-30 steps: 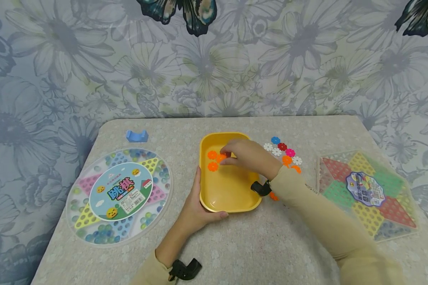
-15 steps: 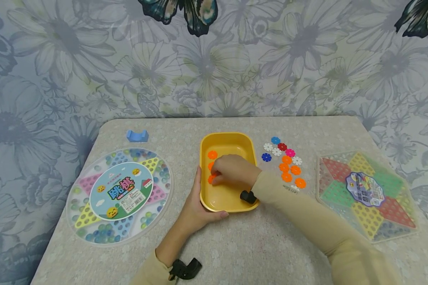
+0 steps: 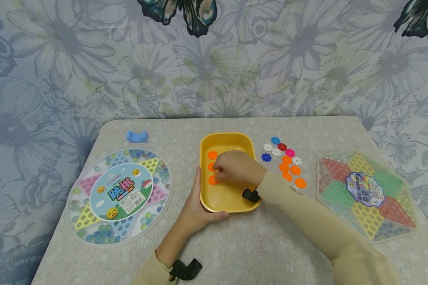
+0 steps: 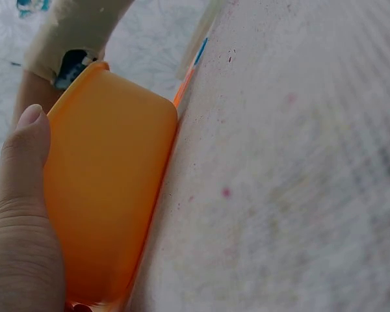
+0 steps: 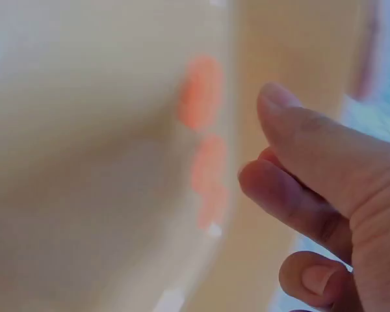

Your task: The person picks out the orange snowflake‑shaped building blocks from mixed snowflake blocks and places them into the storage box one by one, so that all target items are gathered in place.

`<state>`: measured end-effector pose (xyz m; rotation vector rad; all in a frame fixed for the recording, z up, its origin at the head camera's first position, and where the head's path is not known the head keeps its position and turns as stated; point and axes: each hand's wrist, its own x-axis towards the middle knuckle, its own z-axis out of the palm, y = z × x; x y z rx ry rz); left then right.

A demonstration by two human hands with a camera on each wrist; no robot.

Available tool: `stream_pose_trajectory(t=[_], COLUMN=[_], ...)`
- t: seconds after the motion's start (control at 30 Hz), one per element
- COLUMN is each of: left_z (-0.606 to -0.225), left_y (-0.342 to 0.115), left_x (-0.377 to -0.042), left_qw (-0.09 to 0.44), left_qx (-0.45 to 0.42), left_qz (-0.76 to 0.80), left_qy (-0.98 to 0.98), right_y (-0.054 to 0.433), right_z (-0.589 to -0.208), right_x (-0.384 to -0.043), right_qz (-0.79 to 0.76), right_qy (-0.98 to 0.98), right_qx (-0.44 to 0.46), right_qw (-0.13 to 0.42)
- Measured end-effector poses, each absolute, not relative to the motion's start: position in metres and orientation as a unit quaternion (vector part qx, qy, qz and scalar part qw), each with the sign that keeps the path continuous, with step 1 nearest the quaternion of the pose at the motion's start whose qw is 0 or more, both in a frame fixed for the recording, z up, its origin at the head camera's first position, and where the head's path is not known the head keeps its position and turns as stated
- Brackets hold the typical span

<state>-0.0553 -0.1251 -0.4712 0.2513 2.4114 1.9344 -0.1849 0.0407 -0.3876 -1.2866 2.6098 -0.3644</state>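
My left hand (image 3: 196, 208) grips the yellow tray (image 3: 232, 202) at its near left corner. In the left wrist view the thumb (image 4: 26, 162) lies against the tray's outer wall. Three orange flower-shaped discs are visible in a column along the tray's inner left side, among them a top disc (image 3: 212, 155) and a bottom disc (image 3: 213, 180). Over them, inside the tray, hovers my right hand (image 3: 237, 168). The right wrist view shows its thumb and loosely bent fingers apart, with nothing between them, beside the blurred orange discs (image 5: 201, 94).
Right of the tray lie several loose discs: orange ones (image 3: 295, 170), white, red, pink and a dark blue one (image 3: 266, 157). A round Chinese checkers board (image 3: 119, 198) is at left, a hexagonal one (image 3: 367, 196) at right. A blue plastic piece (image 3: 137, 136) sits far left.
My right hand has moved left and nearer inside the tray, then drawn slightly back. The orange discs there now form a column instead of a cluster. My left hand stays put.
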Motion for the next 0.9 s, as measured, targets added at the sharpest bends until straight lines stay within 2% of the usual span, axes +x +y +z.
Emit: stream_pose_trajectory(t=[0.23, 0.43, 0.53, 0.77, 0.9], left_z=[-0.469, -0.451, -0.443, -0.445, -0.460], left_y=[-0.124, -0.121, -0.121, -0.121, -0.121], left_x=[-0.056, -0.052, -0.050, -0.050, -0.053], left_qw=[0.018, 0.022, 0.020, 0.018, 0.018], left_qx=[0.091, 0.092, 0.096, 0.099, 0.095], left_qz=[0.633, 0.643, 0.643, 0.649, 0.644], left_qy=[0.768, 0.760, 0.760, 0.754, 0.759], right_y=[0.086, 0.138, 0.157, 0.180, 0.186], right_z=[-0.351, -0.355, -0.368, -0.399, -0.410], right_x=[-0.191, -0.189, -0.185, -0.173, -0.169], right_qz=[-0.165, -0.187, -0.183, -0.154, -0.143], right_qy=[0.907, 0.929, 0.940, 0.946, 0.944], right_qx=[-0.383, -0.318, -0.284, -0.231, -0.236], right_qw=[0.057, 0.027, 0.051, 0.166, 0.182])
